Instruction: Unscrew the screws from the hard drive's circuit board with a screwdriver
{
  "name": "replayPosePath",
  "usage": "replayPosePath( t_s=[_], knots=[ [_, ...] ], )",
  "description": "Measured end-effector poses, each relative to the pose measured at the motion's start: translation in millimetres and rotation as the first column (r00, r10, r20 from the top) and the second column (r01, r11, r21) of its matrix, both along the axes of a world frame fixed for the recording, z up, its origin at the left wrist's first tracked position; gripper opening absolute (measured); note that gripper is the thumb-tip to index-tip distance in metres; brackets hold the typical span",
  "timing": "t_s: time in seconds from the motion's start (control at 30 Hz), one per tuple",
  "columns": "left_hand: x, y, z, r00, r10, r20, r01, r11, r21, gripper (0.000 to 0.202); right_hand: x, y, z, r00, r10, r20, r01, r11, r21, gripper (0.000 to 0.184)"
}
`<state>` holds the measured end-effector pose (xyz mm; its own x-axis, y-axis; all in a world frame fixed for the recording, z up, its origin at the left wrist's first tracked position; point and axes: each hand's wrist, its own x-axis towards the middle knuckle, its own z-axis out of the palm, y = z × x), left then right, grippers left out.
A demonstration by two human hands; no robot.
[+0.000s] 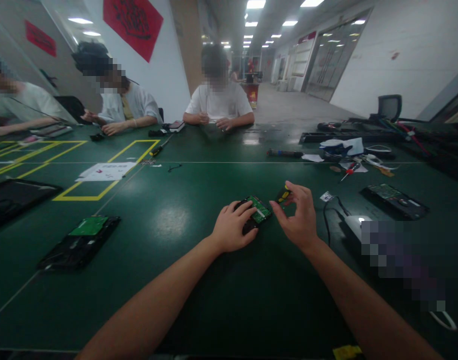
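Observation:
On the green table, a small black device with a green circuit board (pixel 261 210) lies under my left hand (pixel 232 227). The fingers of that hand reach across its top and the thumb is along its near side, so part of the device is covered. Just to the right, my right hand (pixel 298 215) pinches a screwdriver (pixel 282 196) by its black and yellow handle. The handle is tilted, and I cannot make out the shaft or whether its tip touches the device.
Another opened black device (pixel 79 242) lies left and a similar one (pixel 396 200) right. A power bank-like grey slab (pixel 358 222), partly blurred, has a cable. Farther off are a red screwdriver (pixel 349 171), a paper sheet (pixel 107 171) and a yellow-handled screwdriver (pixel 156 150). Several people sit opposite.

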<state>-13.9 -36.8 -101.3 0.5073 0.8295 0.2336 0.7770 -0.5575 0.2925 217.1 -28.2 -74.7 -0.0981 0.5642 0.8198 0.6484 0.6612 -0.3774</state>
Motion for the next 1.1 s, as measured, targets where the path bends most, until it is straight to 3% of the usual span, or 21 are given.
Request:
replayPosePath(
  t_s=[0.43,0.63,0.8,1.0,1.1],
  knots=[
    [-1.1,-0.5,1.1,1.000,-0.003,0.002,0.003,1.000,-0.003,0.069,-1.2,-0.7,1.8,0.999,0.042,0.022,-0.041,0.999,-0.027,0.073],
    [-0.9,-1.1,3.9,1.000,-0.006,-0.003,0.006,1.000,-0.009,0.069,0.2,-1.1,1.6,0.999,-0.026,0.026,0.026,0.999,-0.031,0.072],
    [-0.6,-0.6,1.7,1.000,-0.003,0.010,0.003,1.000,-0.004,0.069,-0.3,-1.1,2.0,0.999,0.037,0.018,-0.036,0.998,-0.059,0.074],
    [-0.5,-0.6,-0.1,1.000,0.000,0.011,0.000,1.000,-0.002,0.070,-0.8,-1.3,2.4,0.999,-0.036,0.034,0.037,0.999,-0.035,0.072],
    [-0.3,-0.4,0.9,1.000,-0.001,0.014,0.001,1.000,-0.005,0.069,-0.1,-0.6,1.5,0.999,0.017,0.028,-0.015,0.999,-0.051,0.069]
  ],
)
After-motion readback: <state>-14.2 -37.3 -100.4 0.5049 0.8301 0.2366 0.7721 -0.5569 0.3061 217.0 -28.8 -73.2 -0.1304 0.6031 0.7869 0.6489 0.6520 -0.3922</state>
